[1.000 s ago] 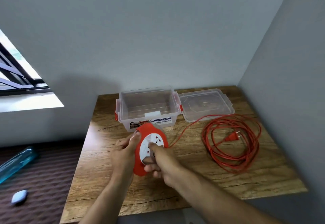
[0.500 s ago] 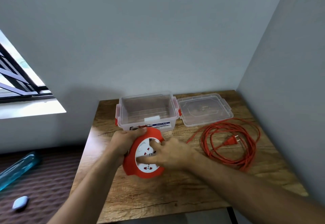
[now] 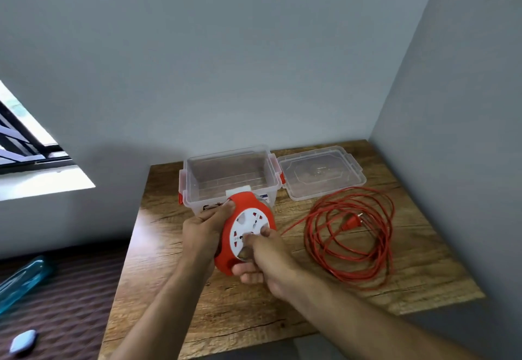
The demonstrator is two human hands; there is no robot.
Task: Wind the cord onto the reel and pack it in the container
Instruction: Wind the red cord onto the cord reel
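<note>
Red reel w/ white socket face is held above the wooden table, just in front of the clear container; its top edge overlaps the container's front wall in view. Reel is tilted: white face turned up & toward the camera, its longer outline running from upper right near the container to lower left near the person. Left hand grips the reel's left rim, fingers curled around the red edge, thumb tip up near the top. Right hand holds the lower right; fingers curled, thumb & a fingertip pressed on the white face, other fingers wrapped under the bottom rim. Red cord lies in a loose coil on the table right of the reel, well apart from both hands; one strand runs from the coil leftward to the reel's right side; the plug lies inside the coil, prongs pointing right. Container sits open at the table's back, red latches on the sides; its clear lid lies flat just beside it on the right. On the dark floor at left: a blue bottle & a small pale blue object.
</note>
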